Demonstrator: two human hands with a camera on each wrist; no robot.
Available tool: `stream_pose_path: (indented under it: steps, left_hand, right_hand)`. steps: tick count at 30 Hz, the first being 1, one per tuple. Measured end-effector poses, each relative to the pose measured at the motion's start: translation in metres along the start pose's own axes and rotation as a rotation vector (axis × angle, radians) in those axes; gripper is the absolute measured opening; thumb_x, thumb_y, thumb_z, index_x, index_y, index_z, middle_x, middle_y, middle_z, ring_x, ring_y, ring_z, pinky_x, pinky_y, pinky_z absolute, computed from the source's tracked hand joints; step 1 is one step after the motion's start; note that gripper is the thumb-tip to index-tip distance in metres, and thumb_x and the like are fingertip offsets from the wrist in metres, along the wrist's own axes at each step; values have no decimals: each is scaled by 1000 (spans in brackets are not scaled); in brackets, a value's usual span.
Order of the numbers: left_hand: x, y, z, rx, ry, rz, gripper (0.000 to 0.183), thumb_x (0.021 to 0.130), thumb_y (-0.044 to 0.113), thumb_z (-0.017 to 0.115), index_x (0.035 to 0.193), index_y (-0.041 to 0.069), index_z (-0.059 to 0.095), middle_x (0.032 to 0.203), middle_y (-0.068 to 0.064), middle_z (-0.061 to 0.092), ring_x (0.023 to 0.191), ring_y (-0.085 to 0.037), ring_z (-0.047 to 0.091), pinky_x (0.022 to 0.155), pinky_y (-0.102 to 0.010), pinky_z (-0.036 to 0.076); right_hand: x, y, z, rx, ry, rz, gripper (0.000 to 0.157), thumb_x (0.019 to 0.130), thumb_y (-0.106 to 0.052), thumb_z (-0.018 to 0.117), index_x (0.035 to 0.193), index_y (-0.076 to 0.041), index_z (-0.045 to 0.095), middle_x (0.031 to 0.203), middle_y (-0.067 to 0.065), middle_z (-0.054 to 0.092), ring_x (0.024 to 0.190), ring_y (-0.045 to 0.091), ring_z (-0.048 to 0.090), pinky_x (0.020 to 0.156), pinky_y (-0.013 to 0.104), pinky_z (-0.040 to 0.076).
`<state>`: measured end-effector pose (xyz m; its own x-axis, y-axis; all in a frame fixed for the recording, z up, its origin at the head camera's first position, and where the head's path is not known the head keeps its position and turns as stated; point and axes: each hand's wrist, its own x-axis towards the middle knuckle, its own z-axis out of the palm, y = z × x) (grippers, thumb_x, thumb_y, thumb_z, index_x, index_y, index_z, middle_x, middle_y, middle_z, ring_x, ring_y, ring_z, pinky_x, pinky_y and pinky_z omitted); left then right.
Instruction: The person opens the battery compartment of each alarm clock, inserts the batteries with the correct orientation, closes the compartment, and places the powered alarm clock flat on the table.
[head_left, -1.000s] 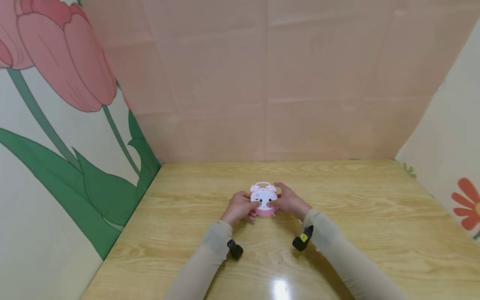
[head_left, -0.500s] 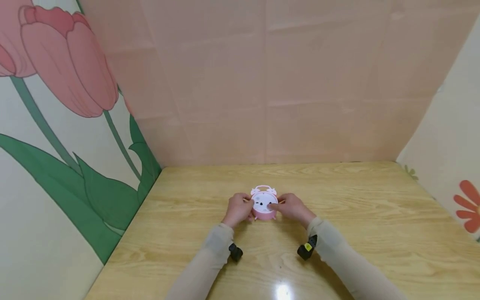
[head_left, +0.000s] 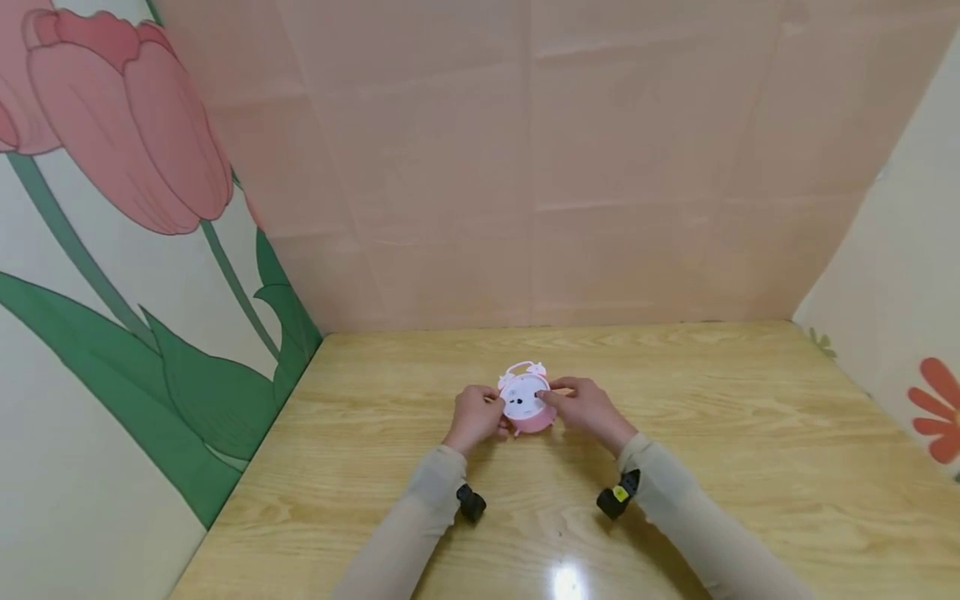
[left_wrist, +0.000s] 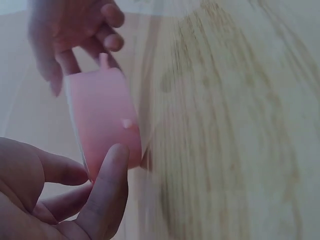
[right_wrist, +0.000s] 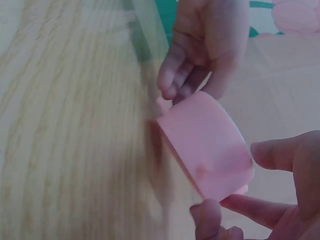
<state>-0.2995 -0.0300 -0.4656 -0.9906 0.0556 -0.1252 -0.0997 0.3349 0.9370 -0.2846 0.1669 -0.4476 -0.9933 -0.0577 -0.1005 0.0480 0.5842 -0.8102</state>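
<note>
Wood-grain tabletop [head_left: 750, 467] across the lower frame. Left hand [head_left: 474, 417] and right hand [head_left: 588, 410] at lower centre, fingers curled round the sides of a small pink alarm clock [head_left: 525, 400] between them, white back facing up.

Both hands [head_left: 532, 412] curled, fingertips pinching

The room is evenly and brightly lit from overhead; a small white glare spot sits on the glossy wooden surface [head_left: 564, 581] near its front edge. Shadows are faint, only soft smudges under the sleeves. The head view is sharp but bends the walls outward at the edges. Both wrist views are smeared with blur, the wood grain streaked and the pink alarm clock [left_wrist: 102, 122] soft and washed out.
</note>
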Motion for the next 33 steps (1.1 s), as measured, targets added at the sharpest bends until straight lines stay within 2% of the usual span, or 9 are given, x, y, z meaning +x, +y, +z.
stream_pose_path:
  steps: [4,9,14,17,21,24,28,33]
  left_hand:
    - [0,-1,0,-24,-12,-12,18,91,0,56,99,-6,70,68,-13,66,53,-17,66,56,-34,64]
    - [-1,-4,1,-27,-57,-5,18,92,-1,55,95,-6,72,61,-11,61,47,-17,62,52,-35,63]
    - [-1,-6,-1,49,-87,11,18,94,6,57,90,-1,72,59,-8,58,41,-14,55,40,-27,55]
    - [-2,-4,-4,130,-69,41,20,94,12,57,88,2,72,62,-5,59,45,-12,52,40,-22,47]
    - [-4,6,-10,219,2,112,22,94,22,58,92,2,69,73,-4,62,58,-14,55,48,-23,46]
    - [-7,17,-14,205,11,153,29,97,30,59,97,3,67,82,-8,65,65,-16,56,51,-25,48]
    - [-12,28,-16,139,-70,156,34,100,38,58,93,6,67,87,-14,66,64,-15,53,51,-25,45]
    - [-14,31,-15,116,-112,164,28,99,34,61,90,7,65,84,-7,64,69,-14,54,55,-22,46]
  right_hand:
    - [-2,-6,-2,-2,23,-33,51,93,-39,68,127,-2,62,106,19,69,85,25,65,64,29,55]
    - [-6,-13,-1,-40,55,-56,55,89,-44,71,124,-3,61,99,15,68,78,21,62,59,27,52]
    - [-12,-20,1,-59,81,-88,55,88,-43,74,122,-3,61,91,12,65,71,19,58,55,26,49]
    - [-15,-23,4,-86,98,-109,53,87,-44,75,120,-4,62,87,10,65,68,18,57,54,26,48]
    - [-17,-26,10,-143,118,-140,51,87,-46,74,116,-6,62,84,7,66,65,17,58,52,26,48]
    - [-18,-28,14,-168,130,-155,52,86,-48,75,116,-7,62,82,5,66,63,16,58,50,27,47]
    - [-19,-31,19,-173,141,-176,52,86,-48,75,115,-7,63,81,4,65,61,16,57,47,27,46]
    - [-19,-34,25,-198,146,-192,53,85,-46,77,119,-8,63,86,5,65,63,17,57,47,26,48]
